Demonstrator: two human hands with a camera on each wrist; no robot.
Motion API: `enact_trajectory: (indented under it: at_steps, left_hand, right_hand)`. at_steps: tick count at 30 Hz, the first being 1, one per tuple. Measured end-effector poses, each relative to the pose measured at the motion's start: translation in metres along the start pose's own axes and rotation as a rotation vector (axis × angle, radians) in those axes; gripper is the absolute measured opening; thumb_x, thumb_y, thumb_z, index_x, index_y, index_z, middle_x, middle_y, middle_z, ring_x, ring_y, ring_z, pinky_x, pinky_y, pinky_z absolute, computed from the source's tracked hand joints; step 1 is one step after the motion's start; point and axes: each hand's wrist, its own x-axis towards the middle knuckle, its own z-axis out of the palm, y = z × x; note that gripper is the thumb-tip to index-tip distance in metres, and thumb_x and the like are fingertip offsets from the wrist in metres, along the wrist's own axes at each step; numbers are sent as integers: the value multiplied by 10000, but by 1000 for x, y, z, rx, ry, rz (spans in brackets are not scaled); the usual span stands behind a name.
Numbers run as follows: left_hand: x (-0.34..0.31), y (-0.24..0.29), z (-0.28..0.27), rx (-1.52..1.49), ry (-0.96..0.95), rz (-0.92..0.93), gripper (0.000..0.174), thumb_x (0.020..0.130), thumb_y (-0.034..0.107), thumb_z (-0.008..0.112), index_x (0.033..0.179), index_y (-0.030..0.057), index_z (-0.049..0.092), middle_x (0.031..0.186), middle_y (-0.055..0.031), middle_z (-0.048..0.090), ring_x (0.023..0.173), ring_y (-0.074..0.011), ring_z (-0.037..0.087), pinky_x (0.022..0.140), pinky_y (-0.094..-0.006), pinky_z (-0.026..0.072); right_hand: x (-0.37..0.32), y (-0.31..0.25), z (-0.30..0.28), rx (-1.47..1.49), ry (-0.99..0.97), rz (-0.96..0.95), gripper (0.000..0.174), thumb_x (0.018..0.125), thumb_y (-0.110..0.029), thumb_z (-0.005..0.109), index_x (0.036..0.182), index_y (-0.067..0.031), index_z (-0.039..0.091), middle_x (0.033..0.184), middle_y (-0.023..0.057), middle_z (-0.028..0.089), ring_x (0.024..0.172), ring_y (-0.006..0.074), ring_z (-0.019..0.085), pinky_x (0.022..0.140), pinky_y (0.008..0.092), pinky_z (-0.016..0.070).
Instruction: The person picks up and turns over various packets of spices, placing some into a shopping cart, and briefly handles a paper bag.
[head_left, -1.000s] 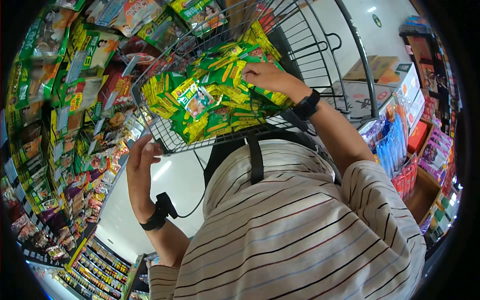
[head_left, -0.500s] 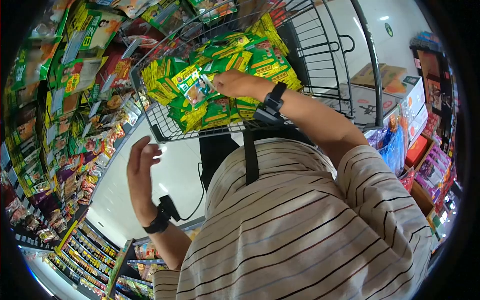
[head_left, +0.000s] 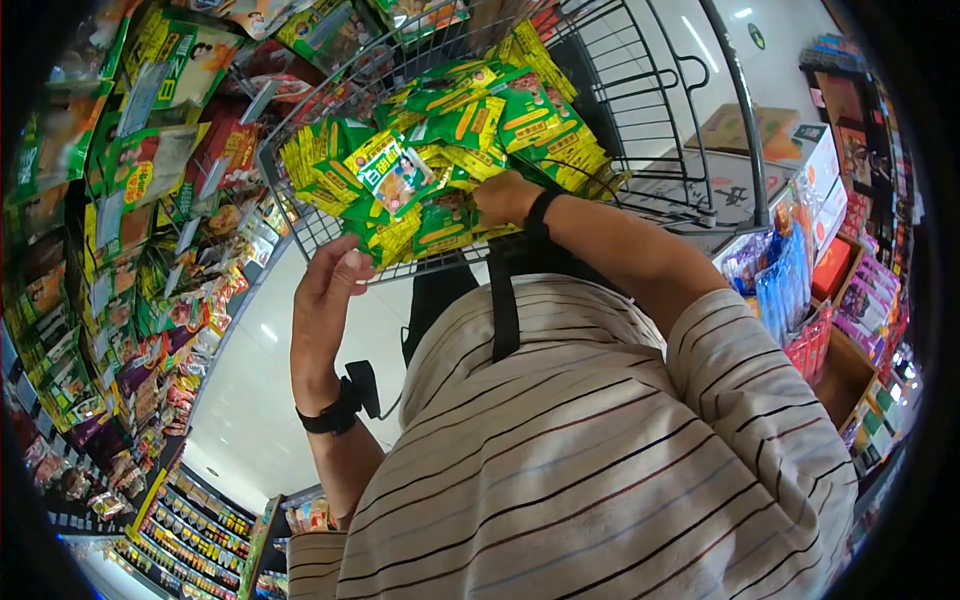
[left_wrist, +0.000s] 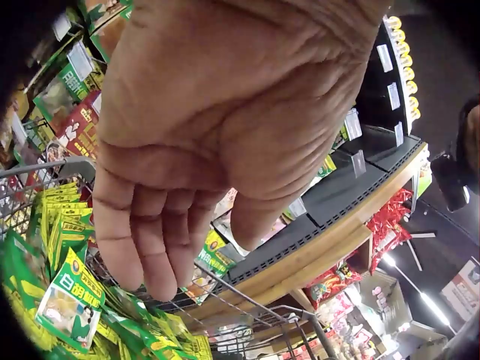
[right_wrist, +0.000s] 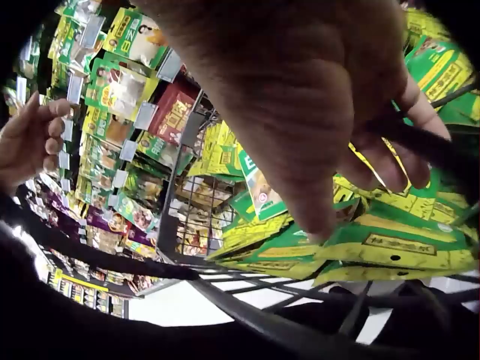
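Observation:
Green-and-yellow packets (head_left: 440,225) lie heaped in a wire shopping cart (head_left: 768,190). At the heap's near side is my right hand (head_left: 508,200); in the right wrist view the same hand (right_wrist: 300,97) pinches a packet (right_wrist: 405,236) between its thumb and curled fingers, which are partly hidden. One packet with a white panel (head_left: 395,178) lies face up on the heap, left of that hand. My left hand (head_left: 328,295) is beside the cart's near left corner, holding nothing. Its fingers look loosely bent in the left wrist view, palm (left_wrist: 225,112) toward the camera.
Hanging packets (head_left: 185,65) fill the shelves along the left, close to the cart. Cardboard boxes (head_left: 745,185) and blue bagged goods (head_left: 780,290) stand to the right. Pale floor (head_left: 250,400) shows below the left shelves.
My right hand has moved from the heap's right part to beside the white-panelled packet, then down to the near side. My left hand has moved right, closer to the cart.

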Motion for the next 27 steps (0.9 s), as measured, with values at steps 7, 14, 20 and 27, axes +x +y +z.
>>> enact_trajectory:
  at_steps: [7, 14, 20, 27]
  left_hand:
    - [13, -1, -20, 13, -105, -33, 406, 1008, 346, 570, 1253, 24, 594, 1026, -63, 673, 934, -146, 642, 820, -287, 500]
    - [23, -3, -40, 25, -140, -29, 398, 1013, 328, 566, 1262, 17, 591, 1031, -62, 675, 935, -140, 640, 821, -277, 498]
    - [31, -7, -60, 57, -218, 20, 402, 1024, 335, 550, 1272, 20, 580, 1019, -66, 675, 929, -141, 645, 819, -274, 500]
    - [44, -28, -88, 85, -273, 58, 389, 1022, 307, 546, 1284, 19, 572, 1036, -76, 677, 933, -153, 647, 814, -285, 505]
  right_hand:
    - [11, -19, 20, -101, -41, 169, 302, 773, -329, 687, 935, -90, 773, 926, 87, 735, 819, 300, 719, 616, 499, 564]
    - [11, -14, 34, -149, -40, 213, 242, 764, -221, 681, 938, -78, 769, 931, 102, 744, 763, 328, 719, 584, 514, 563]
    - [11, -18, 54, -162, 84, 248, 172, 799, -168, 659, 901, -83, 768, 899, 95, 747, 746, 320, 724, 578, 483, 564]
    - [-8, -29, 26, -146, 114, 288, 169, 858, -139, 611, 908, -104, 768, 914, 96, 747, 871, 282, 730, 669, 429, 571]
